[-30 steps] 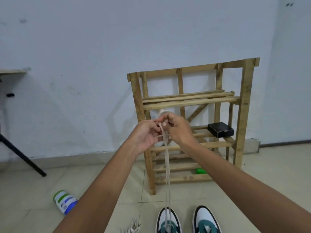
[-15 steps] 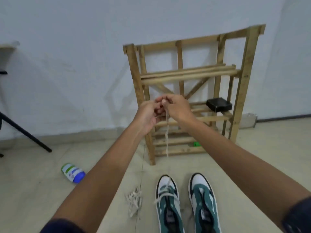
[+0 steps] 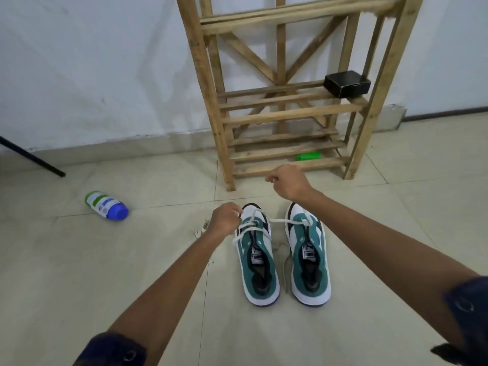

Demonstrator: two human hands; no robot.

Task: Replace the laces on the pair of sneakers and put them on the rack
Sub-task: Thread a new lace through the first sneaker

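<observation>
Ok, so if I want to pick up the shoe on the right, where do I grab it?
Grab the right shoe by its heel end, reaching down from above at the side nearest you. The opening faces up, so fingers can hook inside the back rim. A white lace lies across its front, so stay clear of the toe.

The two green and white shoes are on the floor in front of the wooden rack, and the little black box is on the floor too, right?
Not quite. In the head view the small black box sits on a shelf of the wooden slatted rack, at its right end, not on the floor. The two green and white sneakers do stand on the tiled floor in front of the rack.
</observation>
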